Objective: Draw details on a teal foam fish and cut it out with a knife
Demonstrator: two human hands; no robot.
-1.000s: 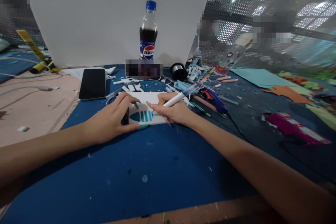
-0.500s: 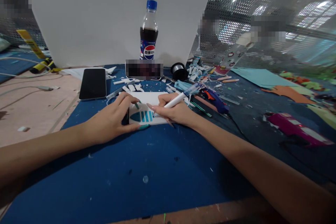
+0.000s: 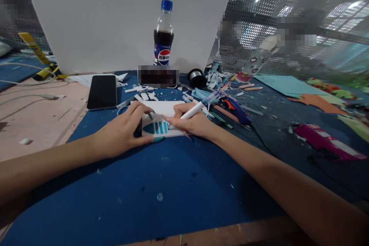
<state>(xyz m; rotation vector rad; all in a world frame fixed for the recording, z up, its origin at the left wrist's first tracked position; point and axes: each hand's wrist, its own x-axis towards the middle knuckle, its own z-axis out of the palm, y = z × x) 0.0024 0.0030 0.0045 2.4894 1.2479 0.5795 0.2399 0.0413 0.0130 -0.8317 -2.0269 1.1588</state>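
Observation:
My right hand point(image 3: 191, 120) is closed round a white marker pen point(image 3: 192, 111) with a clear blue-tinted end. Its tip touches, or is very near, the right side of a blue striped shape point(image 3: 157, 127), pointed at the left. That shape lies on a small white board point(image 3: 165, 105) on the blue mat. At the board's left side, my left hand point(image 3: 131, 125) grips it, the thumb along the near edge and the fingers bent over the top. Long teal nails show on this hand. My right fingers partly hide the board's right end.
Behind the board stand a cola bottle point(image 3: 163, 38), a phone with a blurred screen point(image 3: 158, 76) and a black spool point(image 3: 196, 78). A dark phone point(image 3: 102, 92) lies left. White scraps, a blue glue gun point(image 3: 236, 110) and a magenta device point(image 3: 328, 142) are at right.
The pen tip and right fingers have shifted very slightly at the right end of the blue stripes. My left hand keeps its place on the board.

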